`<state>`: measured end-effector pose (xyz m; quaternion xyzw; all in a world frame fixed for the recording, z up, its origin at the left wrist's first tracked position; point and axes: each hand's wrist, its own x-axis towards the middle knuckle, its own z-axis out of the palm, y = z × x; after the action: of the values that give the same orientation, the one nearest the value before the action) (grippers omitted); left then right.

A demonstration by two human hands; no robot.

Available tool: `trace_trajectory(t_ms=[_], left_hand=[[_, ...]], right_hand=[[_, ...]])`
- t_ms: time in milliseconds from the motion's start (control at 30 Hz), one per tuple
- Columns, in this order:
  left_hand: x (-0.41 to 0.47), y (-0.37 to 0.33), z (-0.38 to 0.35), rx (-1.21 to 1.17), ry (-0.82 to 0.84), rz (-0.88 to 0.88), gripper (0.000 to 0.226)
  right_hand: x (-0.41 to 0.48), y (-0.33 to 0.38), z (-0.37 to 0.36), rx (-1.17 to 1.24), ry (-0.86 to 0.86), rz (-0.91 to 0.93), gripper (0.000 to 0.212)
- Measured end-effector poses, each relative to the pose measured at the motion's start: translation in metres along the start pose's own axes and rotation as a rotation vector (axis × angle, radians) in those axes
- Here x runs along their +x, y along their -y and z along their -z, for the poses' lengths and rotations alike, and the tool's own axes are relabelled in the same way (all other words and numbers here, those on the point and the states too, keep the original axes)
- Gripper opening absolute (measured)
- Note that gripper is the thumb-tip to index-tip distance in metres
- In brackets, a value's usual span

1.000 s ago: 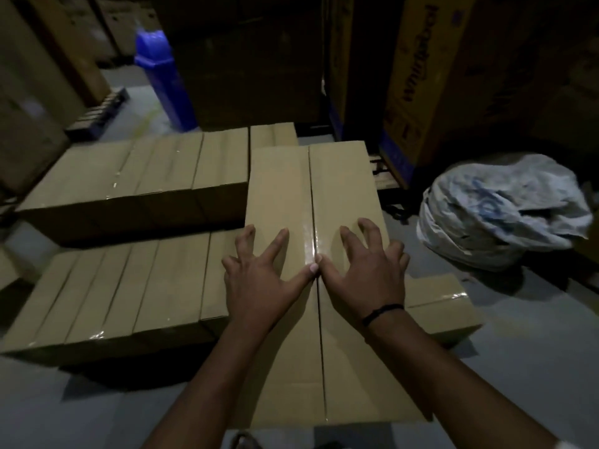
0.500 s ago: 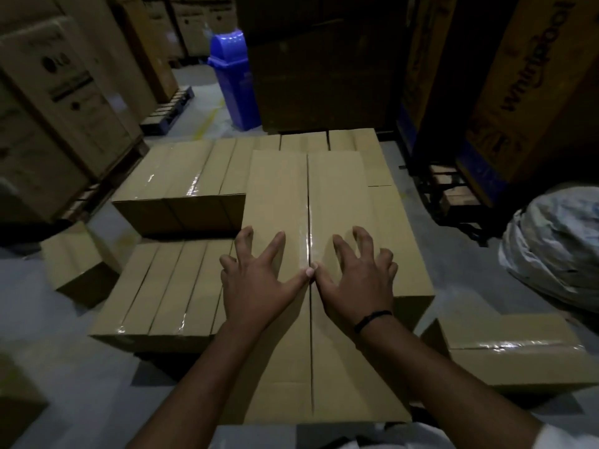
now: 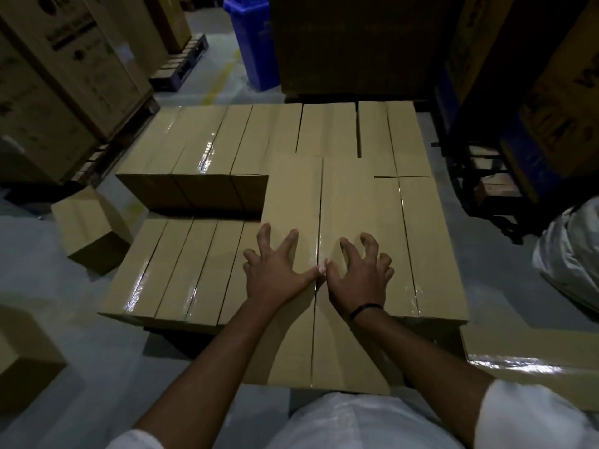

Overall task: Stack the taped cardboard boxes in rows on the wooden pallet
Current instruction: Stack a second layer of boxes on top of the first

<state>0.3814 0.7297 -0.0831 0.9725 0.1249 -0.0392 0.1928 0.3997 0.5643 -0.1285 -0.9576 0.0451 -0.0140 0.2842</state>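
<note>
The long taped cardboard box (image 3: 353, 202) lies flat under both your palms, its far end reaching in among the stacked boxes and its near end jutting out towards your body; your left hand (image 3: 275, 270) rests open on its top with fingers splayed wide, grasping nothing; your right hand (image 3: 359, 277) presses down beside it with fingers spread and arched onto their tips, also closed round nothing; the two thumbs touch at the glossy tape seam (image 3: 319, 222) that runs the length of the lid; a dark band (image 3: 366, 307) circles your right wrist; just left of your left hand a lower row of boxes (image 3: 175, 267) sits side by side, and beyond it a taller row (image 3: 201, 147) stands one layer higher; touching the box on the right-hand side lies another taped box (image 3: 428, 247) at the same level, with more boxes (image 3: 327, 128) past your fingertips; the pallet under them is hidden; well left of your hands a loose box (image 3: 90, 228) sits tilted on the grey floor (image 3: 64, 319); near your right forearm another box (image 3: 534, 351) lies on the floor; further right a white sack (image 3: 570, 260); far ahead stands a blue bin (image 3: 256, 43)
</note>
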Motion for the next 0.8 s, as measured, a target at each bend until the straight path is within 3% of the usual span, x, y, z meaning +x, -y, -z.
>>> trace_trajectory(t_ms=[367,800], left_hand=[[0.064,0.010,-0.038,-0.027,0.099,0.070,0.102],[0.132,0.067,-0.081,0.000,0.387,-0.161,0.113]], right_hand=[[0.061,-0.020,-0.051,0.048,0.059,-0.041,0.049],[0.104,-0.032,-0.108,0.073,0.105,-0.167,0.054]])
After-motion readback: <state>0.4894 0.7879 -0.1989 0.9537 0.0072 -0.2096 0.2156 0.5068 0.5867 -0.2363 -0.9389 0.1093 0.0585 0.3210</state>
